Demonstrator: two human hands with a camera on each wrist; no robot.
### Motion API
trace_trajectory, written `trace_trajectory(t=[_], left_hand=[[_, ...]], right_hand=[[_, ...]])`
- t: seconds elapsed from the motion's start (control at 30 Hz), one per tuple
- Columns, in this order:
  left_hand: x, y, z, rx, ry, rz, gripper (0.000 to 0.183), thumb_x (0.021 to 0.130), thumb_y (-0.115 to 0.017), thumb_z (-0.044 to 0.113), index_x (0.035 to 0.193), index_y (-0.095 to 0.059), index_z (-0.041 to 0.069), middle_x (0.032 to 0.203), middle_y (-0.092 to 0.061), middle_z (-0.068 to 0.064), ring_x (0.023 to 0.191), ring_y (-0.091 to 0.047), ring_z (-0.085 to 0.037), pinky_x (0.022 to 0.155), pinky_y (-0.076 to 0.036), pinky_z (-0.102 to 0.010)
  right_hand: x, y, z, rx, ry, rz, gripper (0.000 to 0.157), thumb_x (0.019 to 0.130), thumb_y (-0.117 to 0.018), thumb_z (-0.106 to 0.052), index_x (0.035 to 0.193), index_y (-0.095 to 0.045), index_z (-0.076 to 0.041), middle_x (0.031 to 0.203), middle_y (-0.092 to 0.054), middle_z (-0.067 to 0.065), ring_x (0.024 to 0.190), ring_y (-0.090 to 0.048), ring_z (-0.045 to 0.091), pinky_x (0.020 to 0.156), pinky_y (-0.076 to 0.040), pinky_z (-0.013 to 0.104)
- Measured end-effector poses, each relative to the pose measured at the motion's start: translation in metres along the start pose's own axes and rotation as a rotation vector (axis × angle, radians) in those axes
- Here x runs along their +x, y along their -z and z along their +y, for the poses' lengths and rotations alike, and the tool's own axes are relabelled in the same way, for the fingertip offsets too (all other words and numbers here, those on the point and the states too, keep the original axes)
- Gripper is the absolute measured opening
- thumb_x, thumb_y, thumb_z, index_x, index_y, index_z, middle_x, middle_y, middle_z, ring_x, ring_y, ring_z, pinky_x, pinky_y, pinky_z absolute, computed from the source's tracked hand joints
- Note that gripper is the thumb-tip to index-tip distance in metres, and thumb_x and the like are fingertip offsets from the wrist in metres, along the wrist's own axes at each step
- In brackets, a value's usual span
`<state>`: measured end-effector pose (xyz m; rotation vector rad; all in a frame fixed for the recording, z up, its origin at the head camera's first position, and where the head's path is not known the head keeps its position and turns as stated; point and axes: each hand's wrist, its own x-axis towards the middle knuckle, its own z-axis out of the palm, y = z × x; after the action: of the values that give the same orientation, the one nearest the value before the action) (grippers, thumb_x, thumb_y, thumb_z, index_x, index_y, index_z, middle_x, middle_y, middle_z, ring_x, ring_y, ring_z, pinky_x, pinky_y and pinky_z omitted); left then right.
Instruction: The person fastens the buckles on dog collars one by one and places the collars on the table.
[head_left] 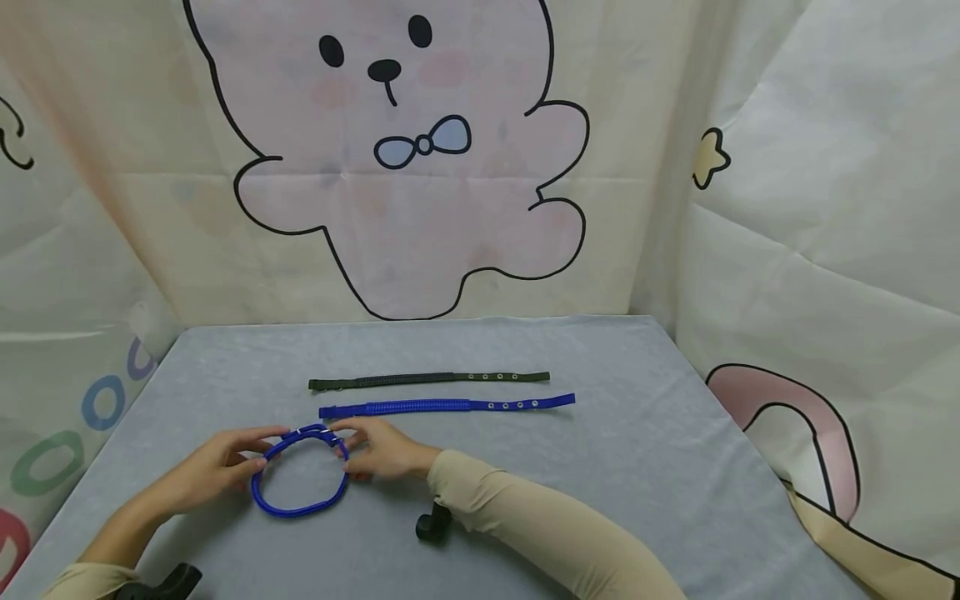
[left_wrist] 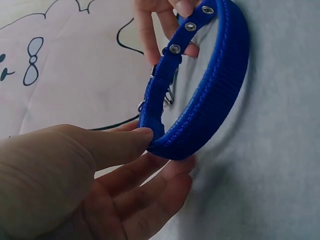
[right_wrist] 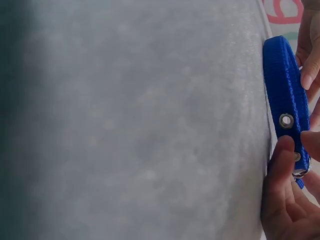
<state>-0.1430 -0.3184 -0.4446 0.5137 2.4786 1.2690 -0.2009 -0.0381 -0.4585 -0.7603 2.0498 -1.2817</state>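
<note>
In the head view, a blue collar (head_left: pixel 300 511), bent into a loop, sits toward the seven o'clock part of the grey tabletop (head_left: pixel 675 467). The left hand (head_left: pixel 213 468) pinches the loop between thumb and fingers from nine to eleven o'clock; the right hand (head_left: pixel 384 450) grips it from one to three o'clock, close to its metal buckle. The left wrist view shows three metal eyelets (left_wrist: pixel 190 27) along the narrow webbing. Whether the loop touches the cloth is hard to tell. Toward two o'clock from it lies a flat blue strap (head_left: pixel 420 407), with a dark green strap (head_left: pixel 420 379) just beyond at twelve o'clock.
</note>
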Motion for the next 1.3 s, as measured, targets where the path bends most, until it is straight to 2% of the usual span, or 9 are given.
trace_trajectory(t=[0.13, 0.33, 0.47, 0.67, 0.77, 0.87, 0.97, 1.1, 1.3], left_hand=[[0.000, 0.001, -0.005, 0.026, -0.001, 0.005, 0.047, 0.100, -0.057, 0.003, 0.142, -0.046, -0.013, 0.123, -0.060, -0.042, 0.084, -0.067, -0.007, 0.060, -0.054, -0.029], [0.001, 0.002, -0.010, 0.045, -0.007, 0.006, 0.046, 0.099, -0.059, 0.001, 0.140, -0.047, -0.015, 0.120, -0.062, -0.040, 0.084, -0.065, -0.005, 0.058, -0.052, -0.028], [0.001, 0.002, -0.009, 0.082, 0.005, 0.027, 0.048, 0.096, -0.065, 0.003, 0.138, -0.050, -0.015, 0.118, -0.065, -0.037, 0.084, -0.068, -0.006, 0.061, -0.053, -0.027], [0.002, -0.001, -0.002, 0.217, 0.054, 0.089, 0.050, 0.090, -0.074, 0.011, 0.133, -0.059, -0.011, 0.112, -0.072, -0.025, 0.085, -0.072, -0.018, 0.068, -0.055, -0.024], [0.003, -0.001, 0.006, 0.256, 0.105, 0.113, 0.046, 0.096, -0.068, 0.016, 0.135, -0.059, -0.007, 0.114, -0.072, -0.021, 0.090, -0.071, -0.023, 0.071, -0.055, -0.030], [0.005, -0.001, 0.018, 0.285, 0.135, 0.157, 0.044, 0.101, -0.062, 0.019, 0.139, -0.057, -0.002, 0.117, -0.071, -0.019, 0.096, -0.071, -0.027, 0.074, -0.057, -0.039], [0.007, -0.002, 0.033, 0.312, 0.104, 0.216, 0.044, 0.103, -0.059, 0.024, 0.140, -0.057, 0.000, 0.120, -0.070, -0.020, 0.100, -0.070, -0.032, 0.077, -0.057, -0.049], [0.013, -0.008, 0.054, 0.330, 0.036, 0.296, 0.044, 0.105, -0.057, 0.031, 0.139, -0.059, 0.003, 0.119, -0.071, -0.018, 0.101, -0.070, -0.034, 0.078, -0.057, -0.051], [0.034, -0.022, 0.086, 0.268, -0.081, 0.352, 0.036, 0.106, -0.055, 0.028, 0.138, -0.062, 0.012, 0.120, -0.072, -0.008, 0.107, -0.069, -0.029, 0.077, -0.056, -0.031]], right_hand=[[0.003, -0.002, -0.002, -0.088, 0.027, -0.004, 0.063, 0.091, -0.068, 0.008, 0.149, -0.050, -0.008, 0.118, -0.072, 0.014, 0.074, -0.065, 0.004, 0.061, -0.054, 0.019], [0.003, -0.004, -0.006, -0.299, 0.055, 0.026, 0.062, 0.092, -0.071, -0.001, 0.149, -0.050, -0.009, 0.131, -0.069, 0.010, 0.111, -0.066, 0.007, 0.078, -0.051, 0.012], [0.003, -0.004, -0.008, -0.385, 0.048, 0.055, 0.057, 0.092, -0.074, -0.008, 0.145, -0.055, -0.012, 0.127, -0.071, 0.007, 0.113, -0.065, 0.007, 0.087, -0.048, 0.012], [-0.003, 0.003, 0.000, -0.261, 0.035, 0.056, 0.043, 0.096, -0.071, -0.016, 0.138, -0.062, -0.012, 0.117, -0.072, 0.004, 0.084, -0.067, 0.004, 0.070, -0.052, 0.018], [-0.011, 0.010, 0.001, -0.169, 0.033, 0.044, 0.038, 0.100, -0.066, -0.019, 0.137, -0.062, -0.010, 0.117, -0.071, 0.006, 0.071, -0.068, 0.007, 0.061, -0.052, 0.020], [-0.022, 0.020, 0.001, -0.132, 0.050, 0.059, 0.035, 0.101, -0.063, -0.020, 0.135, -0.064, -0.009, 0.116, -0.071, 0.006, 0.073, -0.069, 0.010, 0.061, -0.052, 0.021], [-0.032, 0.031, 0.001, -0.108, 0.078, 0.080, 0.034, 0.102, -0.061, -0.020, 0.133, -0.065, -0.008, 0.116, -0.071, 0.008, 0.078, -0.072, 0.017, 0.063, -0.053, 0.021], [-0.046, 0.045, 0.000, -0.103, 0.127, 0.098, 0.034, 0.103, -0.060, -0.021, 0.133, -0.064, -0.005, 0.117, -0.070, 0.011, 0.087, -0.073, 0.031, 0.066, -0.056, 0.023], [-0.070, 0.069, -0.004, -0.141, 0.178, 0.155, 0.033, 0.104, -0.058, -0.024, 0.135, -0.064, -0.012, 0.119, -0.069, 0.013, 0.094, -0.070, 0.039, 0.070, -0.058, 0.029]])
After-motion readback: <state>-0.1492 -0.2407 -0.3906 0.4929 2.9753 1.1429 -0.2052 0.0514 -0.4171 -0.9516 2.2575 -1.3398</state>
